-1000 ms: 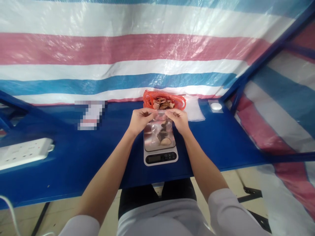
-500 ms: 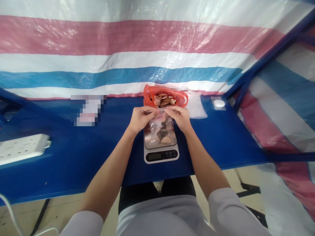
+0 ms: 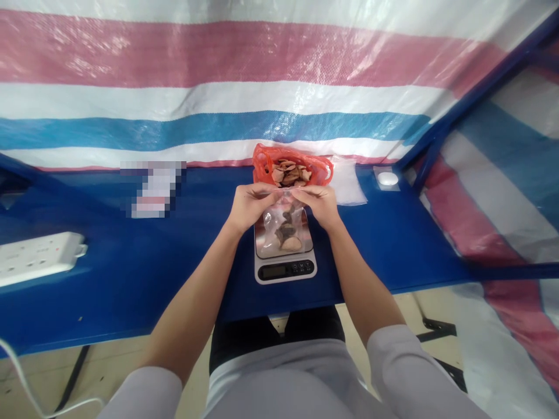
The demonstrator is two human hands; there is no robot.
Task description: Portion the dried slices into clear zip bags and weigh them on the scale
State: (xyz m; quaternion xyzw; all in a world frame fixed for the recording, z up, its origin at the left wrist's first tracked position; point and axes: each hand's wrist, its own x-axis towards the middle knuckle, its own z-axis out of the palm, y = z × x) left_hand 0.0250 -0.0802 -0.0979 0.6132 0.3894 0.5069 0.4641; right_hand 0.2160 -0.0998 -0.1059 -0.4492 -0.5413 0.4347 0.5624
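Note:
A clear plastic zip bag [image 3: 283, 230] stands on the steel platform of a digital kitchen scale [image 3: 285, 271], with brown dried slices inside it. My left hand [image 3: 251, 206] and my right hand [image 3: 317, 203] pinch the bag's top edge from either side, fingertips nearly meeting above the scale. Just behind my hands lies an orange-red plastic bag [image 3: 262, 166], open and holding more dried slices [image 3: 289, 173]. The scale's display is too small to read.
The blue table [image 3: 393, 244] carries a stack of clear plastic bags [image 3: 347, 185], a small white round object [image 3: 388, 178], a pixelated item [image 3: 152, 189] and a white power strip [image 3: 35, 258] with a white cable [image 3: 26, 378]. Striped tarpaulin [image 3: 218, 58] stands behind.
The whole scene sits a little higher in the view, as my head has tilted down. My hands still pinch the bag's top edge, and their fingertips are slightly closer together.

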